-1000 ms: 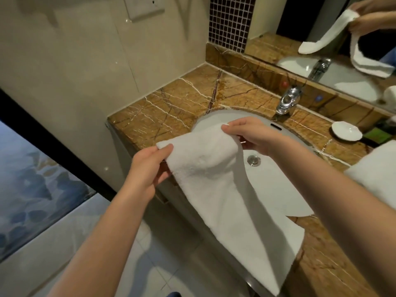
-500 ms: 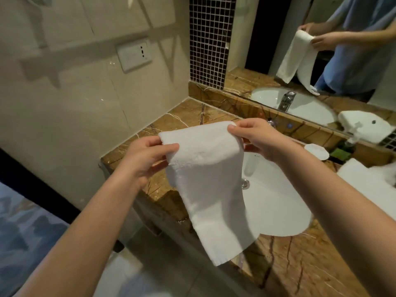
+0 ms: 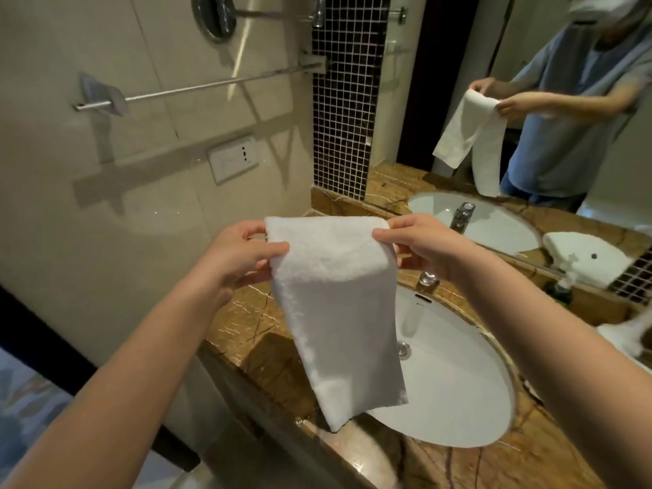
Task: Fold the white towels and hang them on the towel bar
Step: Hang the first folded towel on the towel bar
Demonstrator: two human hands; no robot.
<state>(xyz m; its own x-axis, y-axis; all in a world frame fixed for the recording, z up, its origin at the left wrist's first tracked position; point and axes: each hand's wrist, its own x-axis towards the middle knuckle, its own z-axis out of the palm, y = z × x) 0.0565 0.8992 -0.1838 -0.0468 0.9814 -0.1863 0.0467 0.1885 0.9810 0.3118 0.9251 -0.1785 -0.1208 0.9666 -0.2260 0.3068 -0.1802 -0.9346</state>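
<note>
A white towel (image 3: 335, 298), folded over lengthwise, hangs in front of me above the counter edge. My left hand (image 3: 240, 255) pinches its top left corner and my right hand (image 3: 420, 245) pinches its top right corner. The towel's lower end dangles over the sink rim. A chrome towel bar (image 3: 197, 87) runs along the beige wall up and to the left, bare. Another white towel (image 3: 624, 337) lies at the right edge of the counter, partly cut off.
A white oval sink (image 3: 458, 375) sits in a brown marble counter (image 3: 247, 322), with a chrome faucet (image 3: 428, 277) behind it. A mirror (image 3: 529, 100) fills the back right. A wall socket (image 3: 233, 163) and a round chrome fitting (image 3: 215, 15) are on the left wall.
Both hands have lifted the towel upward, and my view has risen so the towel bar shows. The towel now hangs shorter and straighter between my hands.
</note>
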